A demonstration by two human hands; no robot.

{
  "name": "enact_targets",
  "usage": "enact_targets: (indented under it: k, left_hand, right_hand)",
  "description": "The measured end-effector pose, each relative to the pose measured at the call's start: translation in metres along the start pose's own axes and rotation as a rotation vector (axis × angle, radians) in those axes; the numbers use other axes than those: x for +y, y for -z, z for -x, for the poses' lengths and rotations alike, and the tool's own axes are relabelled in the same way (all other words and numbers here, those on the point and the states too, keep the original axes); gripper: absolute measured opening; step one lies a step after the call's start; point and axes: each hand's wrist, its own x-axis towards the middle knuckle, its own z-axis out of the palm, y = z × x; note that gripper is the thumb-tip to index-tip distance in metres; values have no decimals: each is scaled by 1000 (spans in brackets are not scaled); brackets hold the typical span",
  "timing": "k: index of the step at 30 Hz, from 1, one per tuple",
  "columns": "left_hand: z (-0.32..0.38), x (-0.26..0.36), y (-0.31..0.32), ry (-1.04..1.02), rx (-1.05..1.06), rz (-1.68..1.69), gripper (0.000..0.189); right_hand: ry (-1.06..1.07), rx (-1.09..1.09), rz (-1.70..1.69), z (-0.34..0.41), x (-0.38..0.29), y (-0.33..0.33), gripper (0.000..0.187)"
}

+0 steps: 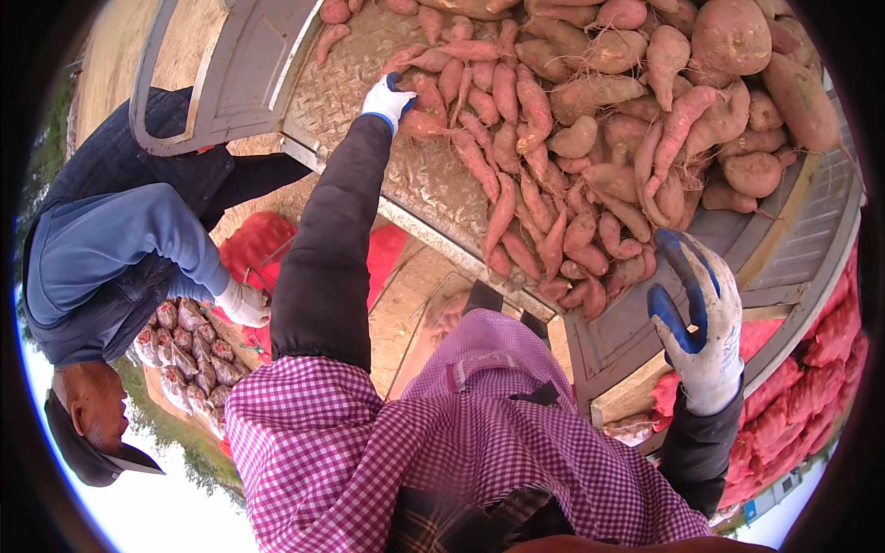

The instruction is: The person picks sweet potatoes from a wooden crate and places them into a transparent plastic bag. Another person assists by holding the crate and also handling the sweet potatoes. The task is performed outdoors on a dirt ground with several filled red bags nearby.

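Note:
A large heap of sweet potatoes (588,138) lies on the muddy metal truck bed (422,180). My left hand (389,100), in a white glove with blue coating, reaches to the heap's left edge and touches or nearly touches sweet potatoes there; its fingertips are partly hidden, so its grip is unclear. My right hand (702,311), gloved the same way with a dirty palm, is raised near the bed's right corner, just below the heap. Its fingers are apart and curved, with nothing between them.
At the left, a person in a dark cap bends with a gloved hand (243,303) by a red mesh sack (256,242). Bagged produce (197,352) lies on the ground. Metal side gates (242,62) flank the bed. Filled red mesh sacks (788,415) are stacked at the right.

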Motion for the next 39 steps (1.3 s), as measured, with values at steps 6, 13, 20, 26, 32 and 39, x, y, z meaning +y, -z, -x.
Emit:
enact_targets:
  k: [6,13,20,26,32,39]
  left_hand:
    - [-23,18,-21,-27,-53,-295,78]
    - [60,21,16,-88,-231,982,44]
    - [195,104,37,-249,-338,1157,54]
    - [304,146,31,-317,-281,1188,55]
    - [396,155,42,-328,-79,1122,52]
    - [500,85,44,-219,179,1307,48]
  right_hand:
    - [-13,19,8,-8,-9,0,52]
    - [30,43,17,2,4,-6,49]
    - [57,37,-43,21,-1,-16,41]
    - [-104,-329,-546,41,-14,-48,39]
    - [19,-713,-922,87,-83,-89,32]
    - [-24,-880,-713,147,-144,-117,25]
